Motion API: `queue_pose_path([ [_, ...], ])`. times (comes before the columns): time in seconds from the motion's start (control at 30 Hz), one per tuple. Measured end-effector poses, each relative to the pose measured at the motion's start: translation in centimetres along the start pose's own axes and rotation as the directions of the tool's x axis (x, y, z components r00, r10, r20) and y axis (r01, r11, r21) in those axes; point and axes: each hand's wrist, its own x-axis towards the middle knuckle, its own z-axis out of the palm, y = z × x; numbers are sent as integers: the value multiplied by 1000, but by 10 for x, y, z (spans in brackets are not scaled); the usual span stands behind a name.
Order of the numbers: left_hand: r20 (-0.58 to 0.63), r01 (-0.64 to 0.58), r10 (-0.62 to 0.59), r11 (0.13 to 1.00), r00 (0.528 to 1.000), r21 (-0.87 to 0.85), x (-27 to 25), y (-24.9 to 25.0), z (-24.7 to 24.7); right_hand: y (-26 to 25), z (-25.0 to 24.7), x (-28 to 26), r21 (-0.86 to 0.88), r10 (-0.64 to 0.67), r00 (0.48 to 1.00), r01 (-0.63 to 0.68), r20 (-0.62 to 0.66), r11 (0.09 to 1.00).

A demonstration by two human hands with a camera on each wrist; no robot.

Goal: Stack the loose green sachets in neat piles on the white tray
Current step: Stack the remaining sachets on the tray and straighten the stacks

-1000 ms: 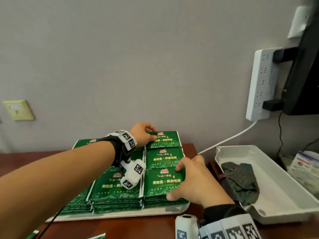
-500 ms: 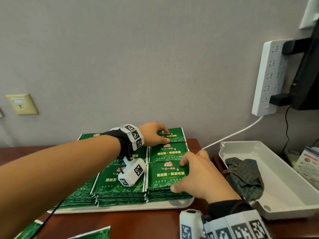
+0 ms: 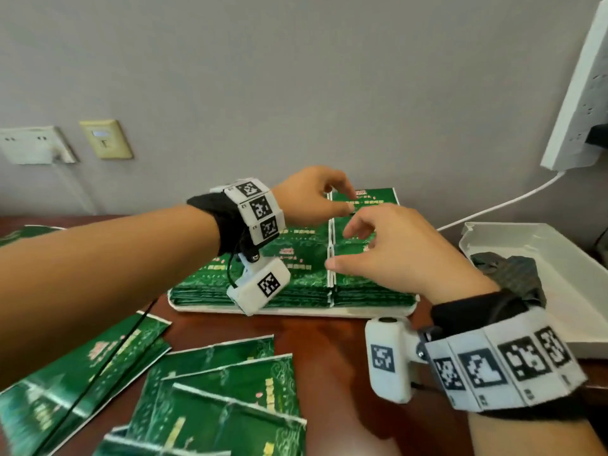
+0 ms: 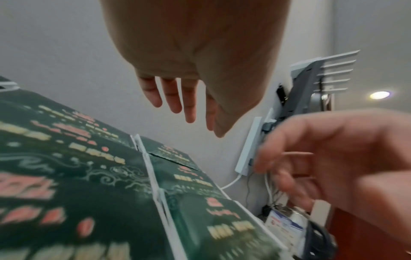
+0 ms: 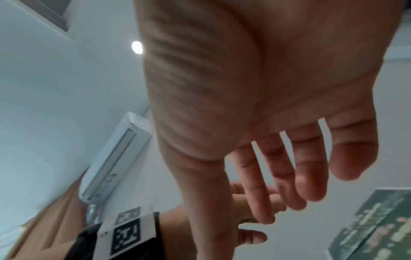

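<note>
Both hands are hanging in the air over the white tray [image 3: 296,313], and both are holding nothing. The left hand [image 3: 309,196] is loose, with fingers hanging down straight. The right hand [image 3: 399,248] is spread wide, fingers a little bent. The stacked sachets [image 3: 362,258] are sitting on the tray in neat piles, in at least two rows side by side. About five loose sachets [image 3: 217,390] are lying on the brown table [image 3: 332,343] near the person, overlapping. The gold and pink writing on the green packs is too blurry to read. A second white tray [image 3: 539,255] is sitting to the right, with a dark cloth [image 3: 513,274] in it.
</note>
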Motion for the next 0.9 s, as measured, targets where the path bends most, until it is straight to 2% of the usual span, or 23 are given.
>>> queue_pose_path([
  [0.1,66,-17,20,999,998,-45,-50,2,-17,-29,7,-7,39,-110,993,108,53,993],
  [0.23,229,40,-30,998,973,-41,-122,-20,-42,-67,26,-22,25,-204,940,205,274,979],
  [0.33,289,142,-136,990,947,0,-175,-51,-53,-99,47,-40,-37,-254,837,310,485,950],
  [0.43,341,273,-263,962,903,17,-221,-82,-57,-129,70,-62,-60,-296,685,445,666,894],
  [0.5,352,337,-321,941,879,17,-244,-100,-60,-144,88,-76,-129,-289,609,548,739,826],
  [0.57,299,386,-361,922,883,-27,-261,-118,-64,-156,107,-89,-230,-268,603,620,752,750],
  [0.63,212,423,-399,902,892,-82,-270,-137,-68,-162,120,-97,-300,-247,639,621,728,724],
  [0.73,223,452,-432,891,874,-46,-278,-158,-71,-162,122,-96,-331,-196,675,568,712,754],
  [0.9,281,479,-490,871,826,110,-279,-180,-71,-154,119,-82,-292,-145,680,484,718,825],
])
